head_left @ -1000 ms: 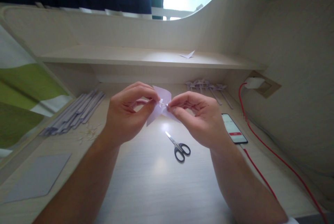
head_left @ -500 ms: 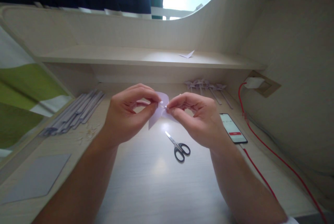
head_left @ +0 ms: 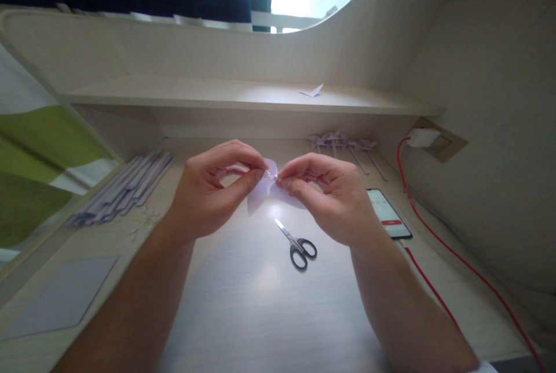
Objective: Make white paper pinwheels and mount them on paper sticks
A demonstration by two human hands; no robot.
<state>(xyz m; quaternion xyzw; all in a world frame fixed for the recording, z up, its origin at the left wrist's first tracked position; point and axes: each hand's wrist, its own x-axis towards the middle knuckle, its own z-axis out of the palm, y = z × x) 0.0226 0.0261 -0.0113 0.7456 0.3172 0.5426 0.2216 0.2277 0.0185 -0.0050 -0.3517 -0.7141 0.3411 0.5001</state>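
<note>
Left grip (head_left: 209, 196) faces right grip (head_left: 333, 198), both pinching lilac paper (head_left: 260, 190).

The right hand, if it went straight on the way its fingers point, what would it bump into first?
Probably the left hand, facing the right hand across the purple paper they are handling; exact depth is hard to tell.

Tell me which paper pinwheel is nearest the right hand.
The lilac pinwheel held between the left hand and right hand; the other pinwheels lie far back on the desk.
</note>
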